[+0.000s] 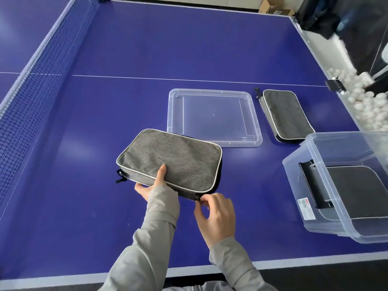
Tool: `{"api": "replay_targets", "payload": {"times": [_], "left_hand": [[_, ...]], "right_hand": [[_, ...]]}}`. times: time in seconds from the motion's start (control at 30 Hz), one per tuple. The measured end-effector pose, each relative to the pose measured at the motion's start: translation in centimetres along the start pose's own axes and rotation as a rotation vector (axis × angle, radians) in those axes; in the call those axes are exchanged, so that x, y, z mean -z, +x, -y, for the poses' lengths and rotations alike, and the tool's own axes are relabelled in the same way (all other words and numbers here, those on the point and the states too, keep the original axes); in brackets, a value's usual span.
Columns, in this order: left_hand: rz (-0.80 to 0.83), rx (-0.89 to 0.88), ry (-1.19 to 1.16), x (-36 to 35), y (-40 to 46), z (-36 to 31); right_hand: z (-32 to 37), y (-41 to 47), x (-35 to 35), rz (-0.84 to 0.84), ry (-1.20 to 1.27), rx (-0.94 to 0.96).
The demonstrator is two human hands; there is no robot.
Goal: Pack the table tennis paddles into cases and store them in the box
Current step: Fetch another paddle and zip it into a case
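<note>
A grey paddle case (pixel 174 158) with white piping lies on the blue table in the middle. My left hand (pixel 154 182) grips its near edge, thumb on top. My right hand (pixel 216 215) pinches the zipper pull at the case's near right corner. A second grey case (pixel 286 115) lies shut at the right, past the lid. The clear plastic box (pixel 315 202) stands at the right edge with another grey case (pixel 361 192) inside it. No paddle shows.
The box's clear lid (pixel 214 116) lies flat beyond the held case. The net (pixel 39 80) runs along the left. A tray of several white balls (pixel 367 101) sits off the table's right side. The table's near edge (pixel 189 269) is close to me.
</note>
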State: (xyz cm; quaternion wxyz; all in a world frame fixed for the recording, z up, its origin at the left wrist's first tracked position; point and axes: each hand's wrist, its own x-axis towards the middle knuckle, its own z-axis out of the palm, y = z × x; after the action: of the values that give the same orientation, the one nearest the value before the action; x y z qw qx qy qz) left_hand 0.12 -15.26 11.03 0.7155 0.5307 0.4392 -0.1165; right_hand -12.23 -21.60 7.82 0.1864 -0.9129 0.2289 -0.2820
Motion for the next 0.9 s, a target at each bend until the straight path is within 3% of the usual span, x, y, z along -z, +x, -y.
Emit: {"api": "replay_targets", "payload": {"times": [0.2,0.5,0.67,0.9], "left_hand": [[0.008,-0.015,0.023,0.9,0.1,-0.7],[0.190,-0.068,0.077,3.0,0.4,-2.1],[0.369,-0.089,0.149,4.2,0.1,-3.1],[0.533,-0.161,0.223,4.7,1.5,-4.7]], "right_hand": [[-0.4,0.0,0.5,0.046,0.094,0.068],[-3.3,1.8,2.9,0.152,0.354,-0.324],[-5.4,4.9,3.9,0.094,0.432,-0.537],[-5.6,8.6,5.5,0.276,0.672,-0.621]]}}
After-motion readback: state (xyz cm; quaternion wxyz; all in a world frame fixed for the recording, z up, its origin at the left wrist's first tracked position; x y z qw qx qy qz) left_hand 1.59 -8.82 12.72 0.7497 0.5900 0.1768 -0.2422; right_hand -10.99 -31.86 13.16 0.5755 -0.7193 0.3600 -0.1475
